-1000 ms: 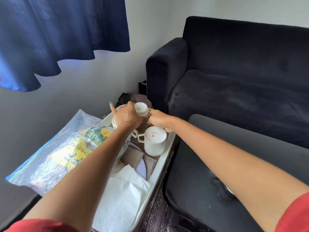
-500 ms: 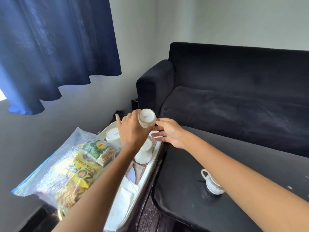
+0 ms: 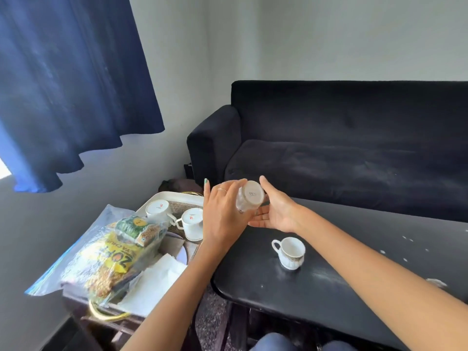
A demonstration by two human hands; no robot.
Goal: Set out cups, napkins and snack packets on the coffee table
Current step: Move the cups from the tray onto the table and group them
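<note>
Head view: cup (image 3: pixel 249 196) held upside down over the near-left corner of the black surface (image 3: pixel 354 262), base tipped toward camera, long axis tilted. Left hand (image 3: pixel 222 219) fingers wrapped round its side; right hand (image 3: pixel 276 211) open, palm cupped just beside, not gripping. Probably needs flipping upright before setting down near the other cup (image 3: pixel 290 252).

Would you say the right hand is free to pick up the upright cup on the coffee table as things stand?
Probably yes: the right hand is open, only cupped beside the cup that the left hand holds, and nothing lies between it and the upright cup.
</note>
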